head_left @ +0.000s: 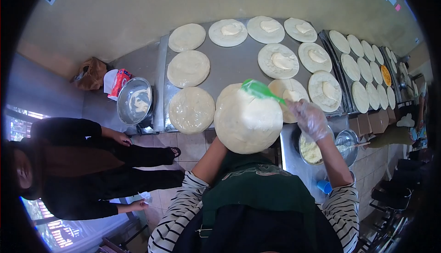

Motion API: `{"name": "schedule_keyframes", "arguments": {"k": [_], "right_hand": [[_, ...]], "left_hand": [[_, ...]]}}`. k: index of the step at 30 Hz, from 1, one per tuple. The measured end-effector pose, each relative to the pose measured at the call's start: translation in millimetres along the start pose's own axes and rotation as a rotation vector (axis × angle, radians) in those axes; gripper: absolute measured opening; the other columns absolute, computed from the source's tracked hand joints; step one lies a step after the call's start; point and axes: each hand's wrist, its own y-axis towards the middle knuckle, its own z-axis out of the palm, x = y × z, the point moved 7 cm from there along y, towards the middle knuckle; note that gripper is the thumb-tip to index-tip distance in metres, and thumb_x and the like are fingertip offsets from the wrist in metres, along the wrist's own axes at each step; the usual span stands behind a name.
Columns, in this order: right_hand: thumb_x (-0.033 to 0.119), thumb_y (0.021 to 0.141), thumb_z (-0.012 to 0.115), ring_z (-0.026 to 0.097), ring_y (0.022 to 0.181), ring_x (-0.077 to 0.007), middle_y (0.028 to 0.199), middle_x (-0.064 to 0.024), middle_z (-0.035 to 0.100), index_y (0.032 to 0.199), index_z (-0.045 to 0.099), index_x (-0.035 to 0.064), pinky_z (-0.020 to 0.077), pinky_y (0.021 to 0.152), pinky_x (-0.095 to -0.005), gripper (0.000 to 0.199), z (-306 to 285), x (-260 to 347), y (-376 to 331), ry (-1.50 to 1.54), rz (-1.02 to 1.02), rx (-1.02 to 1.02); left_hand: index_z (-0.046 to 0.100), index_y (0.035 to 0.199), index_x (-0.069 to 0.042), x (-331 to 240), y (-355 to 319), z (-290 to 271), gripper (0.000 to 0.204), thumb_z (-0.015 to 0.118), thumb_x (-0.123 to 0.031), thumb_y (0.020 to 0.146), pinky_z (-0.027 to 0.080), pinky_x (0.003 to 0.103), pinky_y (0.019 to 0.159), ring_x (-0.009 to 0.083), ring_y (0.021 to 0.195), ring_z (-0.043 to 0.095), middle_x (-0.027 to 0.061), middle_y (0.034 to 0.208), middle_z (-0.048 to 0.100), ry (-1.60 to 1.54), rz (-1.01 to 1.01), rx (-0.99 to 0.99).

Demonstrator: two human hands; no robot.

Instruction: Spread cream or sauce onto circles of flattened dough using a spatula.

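Note:
My left hand is hidden under a round flat disc of pale dough point(248, 120) that it holds up in front of my chest. In a clear plastic glove, my right hand point(310, 117) grips a green spatula point(261, 90), and the blade lies on the top edge of that disc. On the steel counter point(229, 67) beyond lie several more dough rounds; plain ones point(191, 109) at the left, ones topped with a pale filling point(278, 61) at the right.
A steel bowl of yellowish filling point(311, 151) and a second steel bowl point(347, 143) sit at my right. Another steel bowl point(134, 100) stands at the counter's left end. Trays of dough rounds point(365, 69) run to the right. A person in dark clothes point(87, 165) stands at my left.

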Motion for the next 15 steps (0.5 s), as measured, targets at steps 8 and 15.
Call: {"name": "schedule_keyframes", "arguments": {"k": [8, 15], "right_hand": [[0.025, 0.096, 0.053, 0.064, 0.068, -0.0294, 0.085, -0.0126, 0.06, 0.131, 0.058, 0.0196, 0.0533, 0.058, -0.0406, 0.036, -35.9, 31.3, 23.9, 0.004, -0.141, -0.054], [0.016, 0.093, 0.053, 0.062, 0.058, -0.0231, 0.082, -0.0088, 0.056, 0.139, 0.049, 0.0258, 0.0523, 0.048, -0.0367, 0.047, -31.8, 2.6, 47.2, -0.326, -0.188, -0.053]], "left_hand": [[0.036, 0.149, -0.008, -7.8, -5.1, 5.1, 0.054, 0.048, -0.033, 0.103, 0.046, 0.043, 0.107, 0.0257, 0.127, 0.054, 0.0115, 0.147, 0.048, 0.001, 0.018, 0.035], [0.036, 0.149, -0.007, -17.1, -4.0, 12.6, 0.053, 0.049, -0.031, 0.103, 0.046, 0.041, 0.107, 0.0243, 0.127, 0.054, 0.0113, 0.146, 0.048, 0.0, 0.043, 0.076]]}}
